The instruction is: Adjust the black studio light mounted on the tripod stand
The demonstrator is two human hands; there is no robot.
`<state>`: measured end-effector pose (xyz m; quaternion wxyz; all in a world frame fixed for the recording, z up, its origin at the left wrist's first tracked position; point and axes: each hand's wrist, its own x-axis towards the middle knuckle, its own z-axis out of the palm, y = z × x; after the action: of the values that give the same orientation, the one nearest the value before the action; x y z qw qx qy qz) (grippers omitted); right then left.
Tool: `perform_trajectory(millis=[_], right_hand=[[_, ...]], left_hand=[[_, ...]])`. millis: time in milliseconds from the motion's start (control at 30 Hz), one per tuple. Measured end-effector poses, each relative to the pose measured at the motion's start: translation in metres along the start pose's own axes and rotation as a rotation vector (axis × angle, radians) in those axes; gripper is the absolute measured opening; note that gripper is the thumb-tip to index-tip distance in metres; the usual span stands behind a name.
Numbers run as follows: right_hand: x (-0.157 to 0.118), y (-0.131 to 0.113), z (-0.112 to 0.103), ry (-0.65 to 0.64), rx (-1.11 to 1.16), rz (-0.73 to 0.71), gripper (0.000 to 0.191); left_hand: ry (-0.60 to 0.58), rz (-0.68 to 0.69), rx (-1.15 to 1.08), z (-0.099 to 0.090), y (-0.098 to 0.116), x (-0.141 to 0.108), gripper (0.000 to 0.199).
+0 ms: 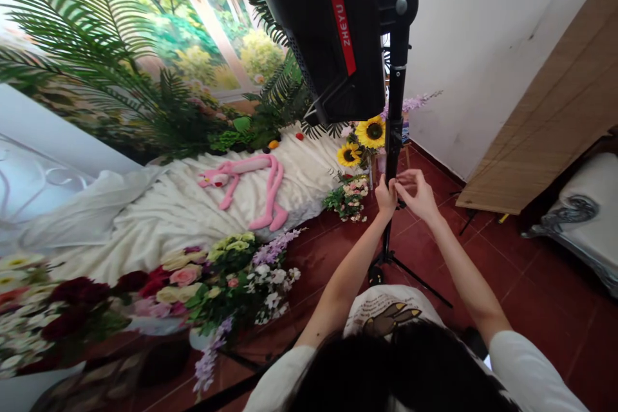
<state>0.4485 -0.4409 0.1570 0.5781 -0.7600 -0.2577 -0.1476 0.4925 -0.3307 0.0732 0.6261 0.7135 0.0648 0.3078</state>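
Observation:
A black light stand (395,96) rises in front of me and bears a large black studio lamp (333,32) with a red stripe. My left hand (385,196) is wrapped round the stand's pole at about mid height. Close beside it on the right, my right hand (416,194) is at the same part of the pole, its thumb and fingertips drawn together near my left thumb. What the right fingertips hold, if anything, is too small to make out. The stand's legs (420,280) spread on the floor below.
Left lies a cream cloth (178,199) with a pink plush toy (270,190) on it. Flowers (183,277) stand in front and sunflowers (371,132) behind. At the right are a wooden panel (535,96) and a pale sofa (589,206). The floor (506,251) is red tile.

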Motion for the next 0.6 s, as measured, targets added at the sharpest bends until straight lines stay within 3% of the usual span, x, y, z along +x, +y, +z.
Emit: perform_trajectory(millis=[133, 233, 367, 467, 600], right_hand=[[-0.054, 0.028, -0.01, -0.106, -0.208, 0.042, 0.023], [-0.071, 0.04, -0.007, -0.078, -0.167, 0.1, 0.028], [-0.066, 0.05, 0.003, 0.08, -0.073, 0.233, 0.039], [-0.058, 0.057, 0.011, 0.103, -0.027, 0.308, 0.042], [-0.051, 0.059, 0.025, 0.152, 0.274, 0.488, 0.04]], left_hand=[[-0.048, 0.022, -0.045, 0.001, -0.001, -0.001, 0.065], [-0.046, 0.034, -0.051, 0.002, 0.002, -0.002, 0.065], [-0.045, 0.048, -0.061, 0.002, 0.002, -0.002, 0.063], [-0.043, 0.057, -0.057, 0.002, 0.001, -0.002, 0.065], [-0.028, 0.083, -0.04, 0.003, 0.0, -0.001, 0.068]])
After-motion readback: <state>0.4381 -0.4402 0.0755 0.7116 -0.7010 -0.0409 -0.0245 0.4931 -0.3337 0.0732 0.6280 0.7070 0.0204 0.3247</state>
